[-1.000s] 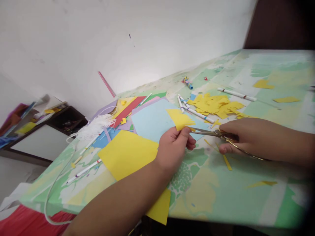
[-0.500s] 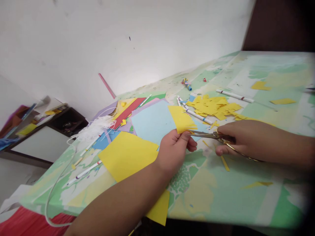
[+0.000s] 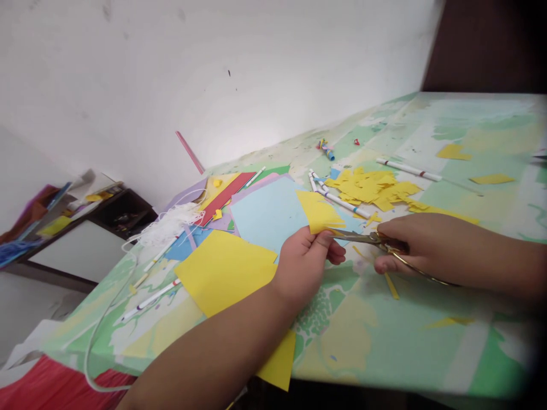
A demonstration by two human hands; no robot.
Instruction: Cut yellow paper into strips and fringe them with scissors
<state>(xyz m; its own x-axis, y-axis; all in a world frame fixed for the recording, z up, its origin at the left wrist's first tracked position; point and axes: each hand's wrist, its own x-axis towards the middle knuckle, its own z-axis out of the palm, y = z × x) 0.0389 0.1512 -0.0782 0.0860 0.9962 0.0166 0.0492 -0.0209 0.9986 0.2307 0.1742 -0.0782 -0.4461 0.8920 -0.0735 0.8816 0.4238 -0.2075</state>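
Note:
Between thumb and fingers, my left hand pinches a piece of yellow paper with a slit, fringed edge on its right side. My right hand grips gold-handled scissors, whose blades point left and reach the paper's lower edge by my left fingertips. Beyond the scissors lies a pile of yellow paper cuttings. Under and beside my left forearm is a larger yellow sheet. A light blue sheet lies behind my left hand.
White markers lie by the cuttings, and another marker lies farther right. Tangled white string sits at the left near a red strip. A patterned cloth covers the table, which meets a wall. A low cabinet stands at left.
The whole view has shifted slightly, so things appear a little lower and to the right. Both hands keep their hold, with the scissors still at the yellow paper's edge.

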